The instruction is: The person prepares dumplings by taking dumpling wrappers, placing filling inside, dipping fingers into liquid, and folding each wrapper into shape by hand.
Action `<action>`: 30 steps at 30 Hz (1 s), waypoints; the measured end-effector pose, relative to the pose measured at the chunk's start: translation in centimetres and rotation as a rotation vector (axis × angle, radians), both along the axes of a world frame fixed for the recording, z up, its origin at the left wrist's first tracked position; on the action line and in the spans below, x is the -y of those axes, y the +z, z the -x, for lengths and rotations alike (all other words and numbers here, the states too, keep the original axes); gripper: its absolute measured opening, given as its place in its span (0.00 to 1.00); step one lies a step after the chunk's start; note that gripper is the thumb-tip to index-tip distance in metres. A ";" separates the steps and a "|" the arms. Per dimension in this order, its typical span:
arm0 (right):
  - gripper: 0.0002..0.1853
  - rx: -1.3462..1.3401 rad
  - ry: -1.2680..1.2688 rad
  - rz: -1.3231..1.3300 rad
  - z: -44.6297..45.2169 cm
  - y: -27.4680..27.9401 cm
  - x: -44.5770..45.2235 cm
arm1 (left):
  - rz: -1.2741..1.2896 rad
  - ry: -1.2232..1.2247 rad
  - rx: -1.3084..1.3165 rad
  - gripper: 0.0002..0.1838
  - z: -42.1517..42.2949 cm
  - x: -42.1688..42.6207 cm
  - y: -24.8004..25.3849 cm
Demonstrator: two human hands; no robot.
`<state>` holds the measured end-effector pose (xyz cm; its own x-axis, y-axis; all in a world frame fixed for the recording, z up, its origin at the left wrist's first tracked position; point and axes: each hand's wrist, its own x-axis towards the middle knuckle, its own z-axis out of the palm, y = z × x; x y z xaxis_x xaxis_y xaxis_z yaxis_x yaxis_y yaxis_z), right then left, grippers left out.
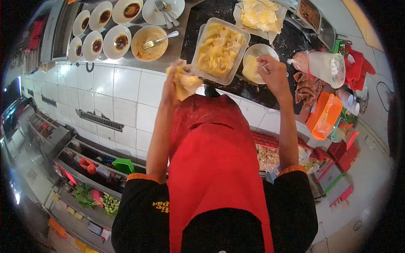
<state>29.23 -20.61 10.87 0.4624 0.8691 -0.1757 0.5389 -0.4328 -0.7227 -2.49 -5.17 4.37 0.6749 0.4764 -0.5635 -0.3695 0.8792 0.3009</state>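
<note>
My left hand (171,84) is closed around a stack of thin yellow wrapper sheets (185,82), left of a clear rectangular tub (248,44) full of folded yellow dumplings (219,48). Over a white bowl (273,51) to the right of the tub, my right hand (272,74) pinches something at the edge of a pale yellow wrapper (252,68); a thin utensil seems to be between the fingers, partly hidden. A pile of yellow wrappers (259,16) lies on paper behind the tub.
White bowls with dark sauce (121,41) stand at the upper left, beside a bowl with a fork (148,52) and a plate with cutlery (147,12). On the right are a brown cloth (309,87), an orange basket (322,114), plastic bags (327,65) and a metal container (310,14).
</note>
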 end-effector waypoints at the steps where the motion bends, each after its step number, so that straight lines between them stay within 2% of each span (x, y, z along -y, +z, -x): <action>1: 0.12 0.002 0.000 0.003 -0.7 0.0 -0.1 | -0.022 0.060 -0.024 0.23 0.9 -0.7 0.0; 3: 0.12 -0.016 -0.050 0.010 -1.7 0.4 -0.5 | -0.042 0.122 -0.045 0.23 2.3 -1.7 -0.2; 6: 0.12 -0.016 -0.038 0.002 -2.0 1.4 -1.6 | 0.004 0.167 -0.018 0.17 3.7 -2.5 -0.2; 10: 0.14 -0.013 0.070 -0.040 -1.4 1.6 -3.6 | 0.034 0.197 -0.006 0.16 4.1 -2.0 0.0; 14: 0.13 -0.060 0.062 -0.048 -1.2 1.5 -4.3 | 0.057 0.188 0.046 0.16 4.2 -1.1 0.0; 16: 0.14 -0.160 -0.034 0.018 -1.7 1.6 -3.8 | 0.073 0.180 0.080 0.17 4.5 -0.7 0.0; 20: 0.13 -0.084 -0.027 0.083 -3.4 1.7 -3.1 | 0.125 0.194 0.085 0.17 4.6 -0.3 -0.3; 23: 0.15 -0.153 -0.108 0.041 -3.8 1.2 -3.8 | 0.133 0.196 0.142 0.17 4.4 -0.5 -0.8; 25: 0.14 -0.272 -0.071 -0.110 -2.4 1.5 -5.8 | 0.151 0.176 0.153 0.17 4.1 -0.7 -0.7; 27: 0.14 -0.395 -0.003 -0.150 -1.8 -1.1 -7.7 | 0.149 0.166 0.124 0.17 3.8 -1.0 -0.5; 30: 0.12 -0.288 0.133 -0.139 -0.3 -6.6 -12.1 | 0.146 0.150 0.071 0.16 3.4 -1.2 -0.4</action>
